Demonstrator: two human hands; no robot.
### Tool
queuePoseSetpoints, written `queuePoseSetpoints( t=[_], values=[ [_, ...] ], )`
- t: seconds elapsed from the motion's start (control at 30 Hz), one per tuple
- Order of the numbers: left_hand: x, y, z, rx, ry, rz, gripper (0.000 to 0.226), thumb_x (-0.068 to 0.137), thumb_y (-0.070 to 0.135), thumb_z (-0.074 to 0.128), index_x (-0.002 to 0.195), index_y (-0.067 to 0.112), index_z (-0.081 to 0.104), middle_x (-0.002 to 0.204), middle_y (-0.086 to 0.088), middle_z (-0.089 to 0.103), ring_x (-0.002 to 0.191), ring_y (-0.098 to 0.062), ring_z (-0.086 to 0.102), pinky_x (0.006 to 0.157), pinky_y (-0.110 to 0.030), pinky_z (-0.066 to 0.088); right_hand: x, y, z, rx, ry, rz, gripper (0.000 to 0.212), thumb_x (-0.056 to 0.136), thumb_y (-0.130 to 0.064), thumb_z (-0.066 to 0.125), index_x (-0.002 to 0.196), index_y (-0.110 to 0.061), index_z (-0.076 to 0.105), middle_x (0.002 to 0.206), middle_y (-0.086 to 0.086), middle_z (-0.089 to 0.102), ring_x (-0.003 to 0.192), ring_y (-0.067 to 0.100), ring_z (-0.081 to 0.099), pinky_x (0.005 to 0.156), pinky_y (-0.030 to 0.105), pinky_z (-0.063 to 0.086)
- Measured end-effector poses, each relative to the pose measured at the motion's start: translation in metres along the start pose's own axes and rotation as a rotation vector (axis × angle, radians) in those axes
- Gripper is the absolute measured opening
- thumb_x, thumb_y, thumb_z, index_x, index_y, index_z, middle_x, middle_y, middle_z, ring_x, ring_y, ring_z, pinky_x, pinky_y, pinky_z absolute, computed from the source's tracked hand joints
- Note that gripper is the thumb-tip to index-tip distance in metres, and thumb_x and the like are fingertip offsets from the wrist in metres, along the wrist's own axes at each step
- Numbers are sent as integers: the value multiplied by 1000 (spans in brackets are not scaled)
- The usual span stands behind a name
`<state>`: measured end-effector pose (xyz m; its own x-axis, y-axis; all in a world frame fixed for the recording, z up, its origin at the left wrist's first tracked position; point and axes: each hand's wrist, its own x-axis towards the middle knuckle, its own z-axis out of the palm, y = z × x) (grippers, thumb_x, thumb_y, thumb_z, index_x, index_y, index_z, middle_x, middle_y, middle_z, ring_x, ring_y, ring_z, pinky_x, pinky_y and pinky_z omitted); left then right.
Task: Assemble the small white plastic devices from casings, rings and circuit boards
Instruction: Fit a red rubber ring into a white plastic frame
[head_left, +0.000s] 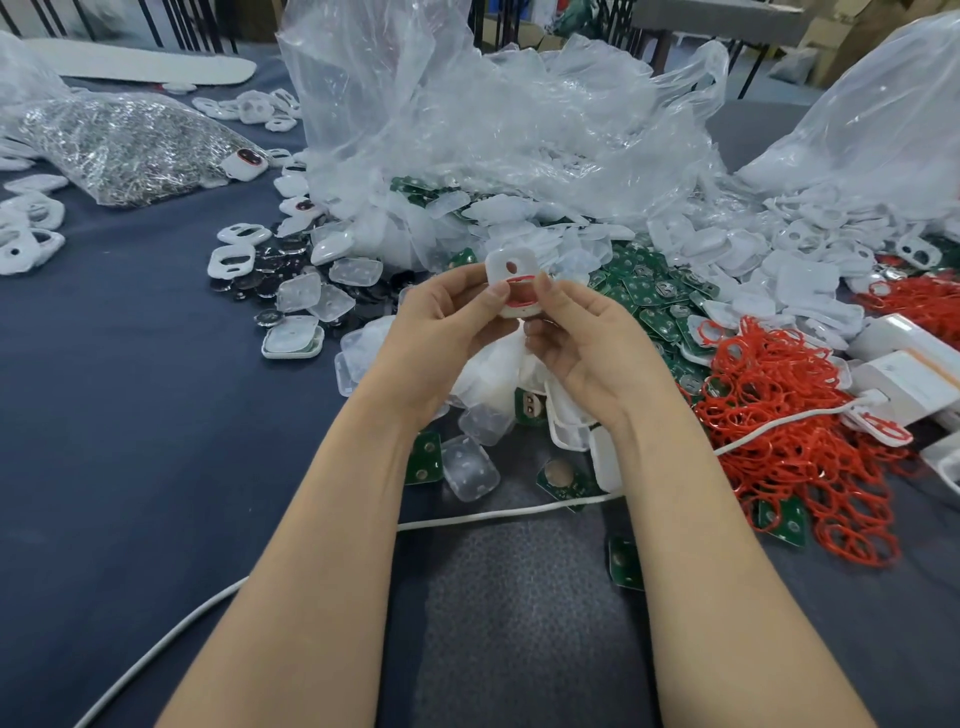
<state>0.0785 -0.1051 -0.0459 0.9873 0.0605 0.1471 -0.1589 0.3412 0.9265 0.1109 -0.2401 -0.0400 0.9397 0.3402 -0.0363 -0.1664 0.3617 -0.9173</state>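
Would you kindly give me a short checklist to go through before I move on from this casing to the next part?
1. Grip on the casing: ok. The left hand and right hand both pinch the white casing.
2. Red ring at the casing's opening: ok.
3. Ring fully seated all round: cannot tell; the thumbs cover part of it.
4. Circuit boards near at hand: ok, lying just right of the hands.
5. Spare rings available: ok, a pile to the right.
6. White cable out of the way: not ok; it runs across the table beneath both forearms.
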Motion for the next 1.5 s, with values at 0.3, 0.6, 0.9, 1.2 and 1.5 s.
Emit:
queuePoseSetpoints(
  t=[0.3,0.6,0.9,1.2,1.5],
  values=[
    [-3,3,1,-150,-25,-58,20,97,1,48,106,9,64,85,1,75,78,-6,70,71,-16,54,3,5,0,-52,6,-86,16,95,-9,51,84,-10,63,64,-6,67,55,3,52,57,17,46],
    [4,-6,0,91,208,-11,13,94,5,57,93,14,66,80,1,72,77,-8,69,72,-16,53,2,6,2,-315,70,-149,7,94,-13,58,94,-15,65,63,-11,66,57,1,57,57,15,48],
    [3,-7,3,452,167,108,22,91,15,65,112,21,64,88,12,69,78,5,64,67,-10,46,3,7,7,-523,165,-220,9,91,-9,61,89,-18,59,75,-3,64,55,-3,59,58,15,51],
    [2,-3,4,364,213,52,41,89,17,67,128,14,55,106,-2,70,96,-10,68,87,-23,53,0,0,9,-435,197,-254,10,92,-13,60,84,-19,60,73,0,63,57,4,59,57,16,50],
    [2,-5,5,267,181,40,14,97,18,56,104,10,65,85,1,71,78,-3,68,71,-15,52,-1,16,16,-1014,185,-566,10,89,-16,66,94,-11,73,85,-2,56,73,4,52,65,8,40]
  ],
)
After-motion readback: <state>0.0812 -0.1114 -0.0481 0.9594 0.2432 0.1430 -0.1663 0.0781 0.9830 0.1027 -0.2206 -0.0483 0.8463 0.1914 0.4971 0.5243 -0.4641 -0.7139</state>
